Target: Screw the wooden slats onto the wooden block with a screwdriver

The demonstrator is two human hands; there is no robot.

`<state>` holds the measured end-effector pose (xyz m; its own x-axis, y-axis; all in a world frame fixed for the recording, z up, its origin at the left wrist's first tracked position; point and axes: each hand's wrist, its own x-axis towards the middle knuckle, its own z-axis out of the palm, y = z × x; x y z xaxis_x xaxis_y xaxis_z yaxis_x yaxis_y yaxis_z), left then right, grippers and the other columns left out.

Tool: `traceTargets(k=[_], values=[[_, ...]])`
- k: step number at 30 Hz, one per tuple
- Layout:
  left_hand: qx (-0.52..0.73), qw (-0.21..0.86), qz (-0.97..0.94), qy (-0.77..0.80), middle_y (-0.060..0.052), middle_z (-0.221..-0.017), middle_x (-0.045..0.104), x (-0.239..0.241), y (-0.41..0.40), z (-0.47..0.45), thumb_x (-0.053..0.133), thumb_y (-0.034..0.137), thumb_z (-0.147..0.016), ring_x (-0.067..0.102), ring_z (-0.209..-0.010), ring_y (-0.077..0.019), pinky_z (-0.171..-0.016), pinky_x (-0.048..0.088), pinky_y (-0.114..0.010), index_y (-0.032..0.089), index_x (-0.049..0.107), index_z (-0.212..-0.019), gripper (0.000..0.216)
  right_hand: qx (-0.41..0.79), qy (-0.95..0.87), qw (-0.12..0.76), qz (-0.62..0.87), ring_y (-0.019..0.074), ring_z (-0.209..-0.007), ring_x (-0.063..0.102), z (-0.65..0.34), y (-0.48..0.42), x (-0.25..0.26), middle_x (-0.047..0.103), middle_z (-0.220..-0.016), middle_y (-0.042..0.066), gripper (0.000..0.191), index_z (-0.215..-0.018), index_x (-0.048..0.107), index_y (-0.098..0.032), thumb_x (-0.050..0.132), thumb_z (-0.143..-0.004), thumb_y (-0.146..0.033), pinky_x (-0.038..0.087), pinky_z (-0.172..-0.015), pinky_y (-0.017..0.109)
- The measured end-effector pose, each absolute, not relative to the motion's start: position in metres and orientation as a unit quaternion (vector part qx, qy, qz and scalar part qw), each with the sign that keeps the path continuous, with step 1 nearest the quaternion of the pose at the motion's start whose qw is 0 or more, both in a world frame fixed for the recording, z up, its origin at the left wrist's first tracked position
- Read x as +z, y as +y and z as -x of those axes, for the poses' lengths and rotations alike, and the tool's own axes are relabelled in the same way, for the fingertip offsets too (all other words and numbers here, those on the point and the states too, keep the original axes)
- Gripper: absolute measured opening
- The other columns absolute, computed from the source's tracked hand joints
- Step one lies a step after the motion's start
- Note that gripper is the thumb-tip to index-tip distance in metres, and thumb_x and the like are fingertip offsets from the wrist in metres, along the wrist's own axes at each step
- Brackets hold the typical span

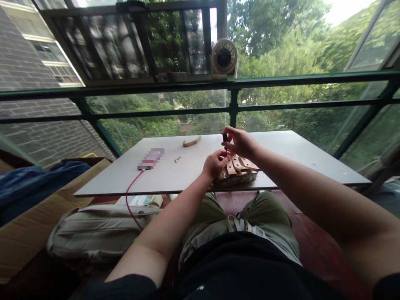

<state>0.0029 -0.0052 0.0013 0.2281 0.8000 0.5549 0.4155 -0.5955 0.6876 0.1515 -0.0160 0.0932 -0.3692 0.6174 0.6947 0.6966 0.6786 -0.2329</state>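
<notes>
Pale wooden pieces with dark holes (231, 167) sit bunched by the near edge of the white flat table (175, 179). Left hand (215, 163) pinches narrow there, can't tell on what; right hand (242, 141) grips a slim black-handled tool (225, 137), upright. Partway I'd guess: one curved tan wooden piece (191, 142) lies loose near the far edge.

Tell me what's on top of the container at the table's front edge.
Several holed wooden pieces lie atop the container. The left hand blocks part of its left end from view, and whatever lies beneath the pieces is covered.
</notes>
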Motion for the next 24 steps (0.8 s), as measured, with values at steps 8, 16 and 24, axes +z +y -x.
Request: traceTargets(k=[8,16,24], values=[[0.480,0.205,-0.754,0.398,-0.002,-0.084,0.072,0.002,-0.005,0.001,0.058,0.034,-0.083,0.065,-0.074,-0.0147,-0.071,0.050,-0.026,0.019,0.067,-0.091,0.019,-0.033,-0.837,0.391,0.382,0.0144,-0.063,0.053,-0.155,-0.015,0.093,0.064,-0.077,0.001,0.031,-0.105,0.059,-0.019,0.065,-0.076,-0.029,0.038,-0.061,0.026],[0.483,0.204,-0.757,0.390,-0.005,-0.090,0.073,-0.002,-0.001,0.003,0.057,0.036,-0.084,0.066,-0.080,-0.0167,-0.076,0.050,-0.028,0.019,0.069,-0.096,0.024,0.034,-0.855,0.389,0.343,0.0065,-0.050,0.043,-0.162,-0.016,0.093,0.067,-0.094,0.000,0.041,-0.119,0.056,-0.024,0.055,-0.078,-0.017,0.034,-0.053,0.022],[0.472,0.202,-0.768,0.383,-0.005,-0.095,0.073,-0.003,0.003,0.002,0.055,0.033,-0.085,0.066,-0.084,-0.0173,-0.079,0.050,-0.027,0.019,0.069,-0.097,0.023,0.086,-0.858,0.389,0.323,0.0057,-0.055,0.049,-0.156,-0.011,0.086,0.066,-0.106,0.001,0.052,-0.124,0.054,-0.026,0.048,-0.076,-0.007,0.040,-0.057,0.020]])
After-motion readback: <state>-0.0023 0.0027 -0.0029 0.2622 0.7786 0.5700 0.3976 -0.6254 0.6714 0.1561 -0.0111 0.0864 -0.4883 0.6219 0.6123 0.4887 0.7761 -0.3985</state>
